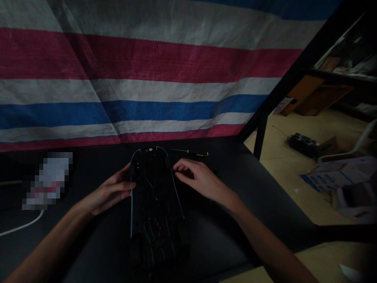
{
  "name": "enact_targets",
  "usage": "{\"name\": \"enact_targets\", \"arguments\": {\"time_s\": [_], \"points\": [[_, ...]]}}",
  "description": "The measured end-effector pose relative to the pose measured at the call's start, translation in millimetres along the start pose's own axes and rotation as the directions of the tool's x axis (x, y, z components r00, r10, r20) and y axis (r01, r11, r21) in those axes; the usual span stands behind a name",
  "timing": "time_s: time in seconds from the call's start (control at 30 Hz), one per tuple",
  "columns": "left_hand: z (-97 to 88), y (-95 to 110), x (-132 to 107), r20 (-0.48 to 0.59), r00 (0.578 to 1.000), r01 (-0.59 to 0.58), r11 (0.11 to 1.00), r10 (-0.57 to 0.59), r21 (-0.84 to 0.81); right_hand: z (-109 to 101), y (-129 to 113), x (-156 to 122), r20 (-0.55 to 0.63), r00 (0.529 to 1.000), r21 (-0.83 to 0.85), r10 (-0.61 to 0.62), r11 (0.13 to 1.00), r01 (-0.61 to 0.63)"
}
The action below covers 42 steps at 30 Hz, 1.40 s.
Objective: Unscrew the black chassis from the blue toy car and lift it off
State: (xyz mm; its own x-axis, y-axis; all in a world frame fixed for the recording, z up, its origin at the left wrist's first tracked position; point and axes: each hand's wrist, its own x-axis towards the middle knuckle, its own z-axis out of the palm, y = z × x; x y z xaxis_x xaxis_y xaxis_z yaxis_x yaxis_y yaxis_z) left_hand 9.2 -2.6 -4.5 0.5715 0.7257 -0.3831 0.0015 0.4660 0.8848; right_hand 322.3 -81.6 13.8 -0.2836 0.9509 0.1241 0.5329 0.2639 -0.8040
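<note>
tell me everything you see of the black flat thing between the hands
The black flat thing is a long dark plate, perhaps a model car chassis, lying flat on the dark table, pointing away from the person. Thin teal lines trim its sides and curved far end; wires and a red dot show on top. The left hand touches its left edge, the right hand its right edge.

The left hand (pixel 110 192) touches the left edge of a dark, teal-trimmed chassis (pixel 154 204) lying on the black surface (pixel 235 220). The right hand (pixel 200 179) rests curled on its right edge. Just beyond the right hand lies a yellow-handled screwdriver (pixel 191 152). It is too dim to judge either grip.
</note>
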Motion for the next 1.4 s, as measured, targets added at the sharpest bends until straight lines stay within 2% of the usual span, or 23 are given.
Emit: {"name": "enact_targets", "arguments": {"time_s": [0.07, 0.17, 0.3, 0.47, 0.67, 0.77, 0.9, 0.97, 1.4], "points": [[0.0, 1, 0, -0.002, 1.0, 0.011, 1.0, -0.011, -0.006, -11, 3, -3, 0.114, 0.993, -0.074, -0.043, 0.996, 0.052], [-2.0, 1, 0, -0.011, 1.0, 0.009, 1.0, -0.01, -0.019, -19, 8, -5, 0.263, 0.962, -0.081, -0.074, 0.992, 0.098], [-0.8, 0, 1, -0.01, 1.0, 0.005, 1.0, -0.005, -0.023, -18, 12, -3, 0.322, 0.943, -0.104, -0.088, 0.986, 0.128], [4.3, 2, 2, 0.012, 0.999, 0.044, 0.997, -0.043, -0.058, -11, 15, -1, 0.296, 0.953, -0.134, -0.07, 0.984, 0.114], [4.5, 2, 2, 0.028, 0.999, 0.026, 0.997, -0.024, -0.072, -8, 9, -2, 0.199, 0.979, -0.097, -0.05, 0.993, 0.07], [5.0, 2, 1, 0.042, 0.999, 0.009, 0.998, -0.006, -0.06, -12, -1, -3, 0.165, 0.984, -0.014, -0.06, 0.998, 0.063], [5.6, 3, -1, 0.033, 0.999, 0.002, 0.999, 0.0, -0.045, -15, -14, -4, 0.212, 0.97, 0.247, -0.119, 0.967, 0.065], [5.4, 3, -2, 0.021, 1.0, 0.011, 0.999, -0.01, -0.045, -14, -17, -5, 0.226, 0.966, 0.323, -0.124, 0.945, 0.046], [1.8, 1, 0, 0.069, 0.998, -0.009, 0.998, 0.013, -0.054, -7, -13, -2, 0.184, 0.98, 0.257, -0.075, 0.966, 0.026]]}}
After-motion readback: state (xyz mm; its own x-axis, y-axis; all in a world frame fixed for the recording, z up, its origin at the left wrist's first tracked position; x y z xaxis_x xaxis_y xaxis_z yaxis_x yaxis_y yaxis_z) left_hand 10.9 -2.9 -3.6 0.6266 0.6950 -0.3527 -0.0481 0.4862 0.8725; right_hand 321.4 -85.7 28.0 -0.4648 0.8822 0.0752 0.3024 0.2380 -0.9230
